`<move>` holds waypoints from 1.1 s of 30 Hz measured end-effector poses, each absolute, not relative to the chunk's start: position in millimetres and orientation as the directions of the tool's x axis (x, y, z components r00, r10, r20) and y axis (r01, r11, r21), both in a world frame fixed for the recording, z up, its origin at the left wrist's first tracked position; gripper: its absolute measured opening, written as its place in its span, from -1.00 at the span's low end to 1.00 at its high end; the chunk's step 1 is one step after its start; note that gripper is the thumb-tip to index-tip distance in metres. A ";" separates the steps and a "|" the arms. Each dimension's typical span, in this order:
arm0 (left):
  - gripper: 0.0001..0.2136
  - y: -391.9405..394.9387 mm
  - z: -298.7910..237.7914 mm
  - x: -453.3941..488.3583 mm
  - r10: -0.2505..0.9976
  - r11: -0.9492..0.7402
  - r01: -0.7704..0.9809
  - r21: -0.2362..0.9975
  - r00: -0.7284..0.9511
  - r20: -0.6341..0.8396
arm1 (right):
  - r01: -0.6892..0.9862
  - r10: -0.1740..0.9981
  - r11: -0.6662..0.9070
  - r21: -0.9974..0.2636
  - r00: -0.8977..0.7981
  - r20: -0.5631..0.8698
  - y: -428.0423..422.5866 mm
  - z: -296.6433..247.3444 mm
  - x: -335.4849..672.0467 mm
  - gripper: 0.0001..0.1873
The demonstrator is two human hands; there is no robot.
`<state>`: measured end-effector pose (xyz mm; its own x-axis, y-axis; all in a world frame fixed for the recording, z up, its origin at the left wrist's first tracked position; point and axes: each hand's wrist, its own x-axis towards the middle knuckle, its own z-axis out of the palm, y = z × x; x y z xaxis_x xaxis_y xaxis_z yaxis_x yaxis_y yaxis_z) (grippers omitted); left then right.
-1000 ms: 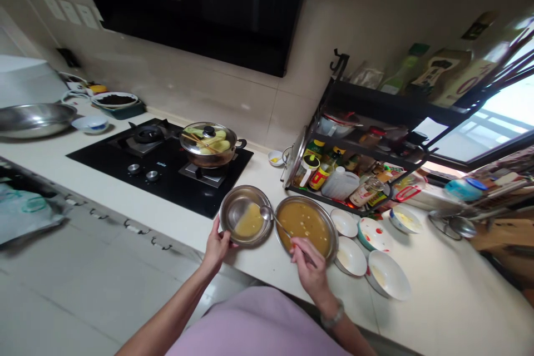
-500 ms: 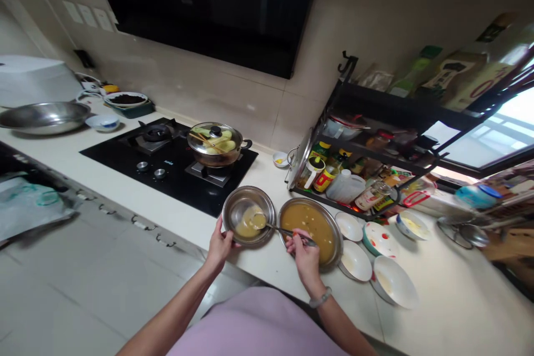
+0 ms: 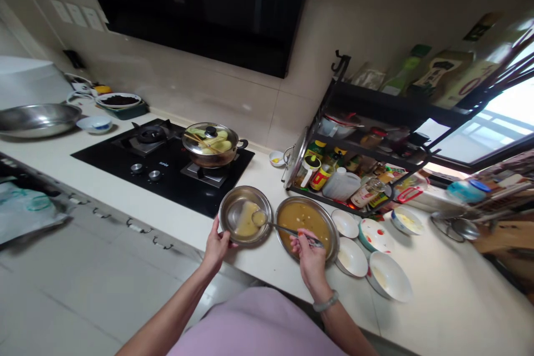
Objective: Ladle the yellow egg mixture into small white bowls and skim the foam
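The L hand (image 3: pixel 217 245) holds the small steel bowl (image 3: pixel 232 209) by its near-left rim; the R hand (image 3: pixel 311 257) is closed round the handle of the ladle (image 3: pixel 284 228), w/ the scoop down inside that bowl at the yellowish liquid (image 3: pixel 246 223). The small bowl sits on the tabletop (image 3: pixel 267 268), just L of the big steel bowl (image 3: pixel 332 245). The ladle work looks abt part done: liquid covers only some of the small bowl's bottom, and the big bowl has lots of brown liquid (image 3: pixel 301 222) w/ pale bits. Which way it's being moved, can't tell. For room: the 2 steel bowls sit rim by rim w/ hardly any gap btwn, and the ladle handle goes over the big one. The stove (image 3: pixel 183 189) is just beside the small bowl's far-left side. White bowls (image 3: pixel 354 263) crowd the big bowl's R side, the rack (image 3: pixel 367 101) stands behind, and a strip of tabletop shows along the front edge.
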<state>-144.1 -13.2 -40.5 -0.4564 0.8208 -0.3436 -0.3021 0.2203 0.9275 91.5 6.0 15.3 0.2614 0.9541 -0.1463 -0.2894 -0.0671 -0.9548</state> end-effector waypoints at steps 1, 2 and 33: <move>-0.26 -13.2 -40.4 -144.1 0.822 0.218 -0.303 0.928 -0.455 -0.342 | -0.319 0.952 -0.072 -0.945 0.260 -0.160 6.0 18.2 92.7 -0.54; -0.27 -13.1 -40.3 -144.0 0.824 0.216 -0.304 0.928 -0.453 -0.340 | -0.340 0.952 -0.072 -0.938 0.258 -0.167 5.9 21.6 94.6 -0.55; -0.28 -15.9 -34.3 -144.1 0.842 0.194 -0.269 0.943 -0.448 -0.301 | 0.160 0.925 0.380 -0.911 -0.083 0.371 -23.9 33.6 111.4 -0.80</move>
